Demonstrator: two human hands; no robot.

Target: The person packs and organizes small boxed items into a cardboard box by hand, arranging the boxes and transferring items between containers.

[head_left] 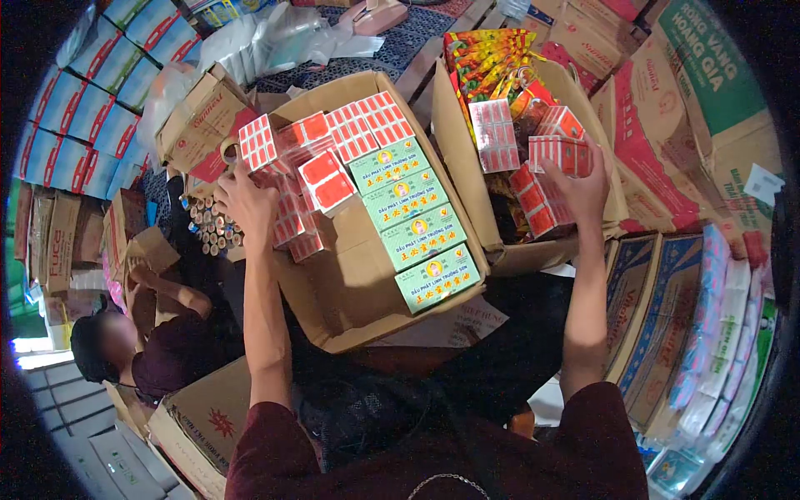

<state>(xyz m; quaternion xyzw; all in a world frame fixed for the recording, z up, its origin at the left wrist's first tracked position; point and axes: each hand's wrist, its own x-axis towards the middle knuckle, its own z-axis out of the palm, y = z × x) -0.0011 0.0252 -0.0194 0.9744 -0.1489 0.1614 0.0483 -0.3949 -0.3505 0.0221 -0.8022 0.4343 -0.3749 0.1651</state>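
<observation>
My left hand (247, 198) is at the left side of an open cardboard carton (337, 321), its fingers closed on the lower edge of a shrink-wrapped pack of small red-and-white boxes (259, 143). More red-and-white packs (326, 182) lie stacked beside it in the carton. Several green boxes of medicated oil (417, 232) form a column along the carton's right side. Over a second open carton (521, 258), my right hand (581, 177) grips another red-and-white pack (560, 155). Similar packs (493, 136) lie around that one, above colourful printed packaging (492, 67).
A co-worker (167, 342) sits at the left, hands at a small carton (154, 250). Closed cartons (646, 133) stack up on the right, with flat boxes (658, 300) below. Blue-and-red boxes (92, 108) rise at the upper left, near clear plastic bags (267, 42).
</observation>
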